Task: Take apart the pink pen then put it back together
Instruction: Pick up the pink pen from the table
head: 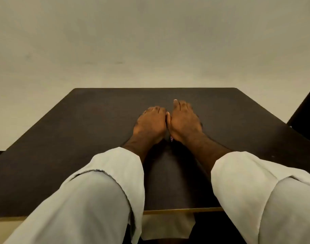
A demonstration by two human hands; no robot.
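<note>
Rolled pale sleeves [105, 187] fill the near field, both forearms lying across the dark table [80, 131]. Left hand [150, 124] and right hand [185, 122] sit knuckles-up mid-table, inner edges touching. Left fingers curl under; right fingers reach toward the table's far edge. Small pink bit, apparently the pen [171, 138], shows in the gap between the wrists, just at the heel of the right hand. Rest of it is hidden. Cannot tell whether either hand grips it. Plain wall [150, 41] stands beyond the table.
</note>
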